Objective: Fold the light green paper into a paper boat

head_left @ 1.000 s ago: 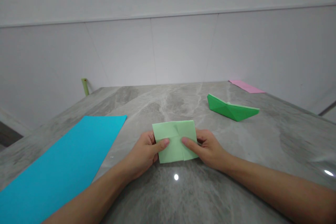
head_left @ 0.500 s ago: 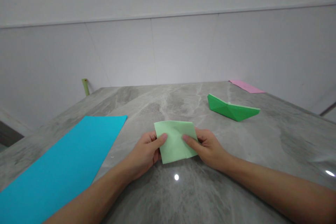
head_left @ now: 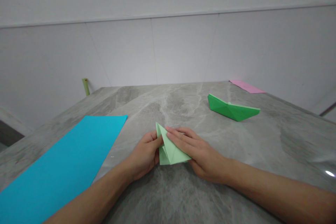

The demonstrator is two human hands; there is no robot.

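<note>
Between my hands is a pale green paper [head_left: 173,150], partly folded, with a slanted flap and a gap showing at its left side. My left hand [head_left: 147,150] pinches its left edge, the thumb reaching into the gap and the other fingers behind. My right hand [head_left: 201,150] lies across the right part, its fingers over the upper edge and pressing the flap, and its thumb is hidden beneath. Farther off to the right stands a folded green paper boat [head_left: 232,109], touched by neither hand.
A large blue sheet [head_left: 63,161] lies on the left of the grey marbled table [head_left: 168,103]. At the far right corner rests a pink sheet [head_left: 247,86]. A light green tube-like piece [head_left: 85,86] stands beyond the far left edge, near the white wall [head_left: 183,49].
The paper went from a flat, nearly square face to a slanted, partly opened fold. My right hand moved from pinching its right edge to lying over it.
</note>
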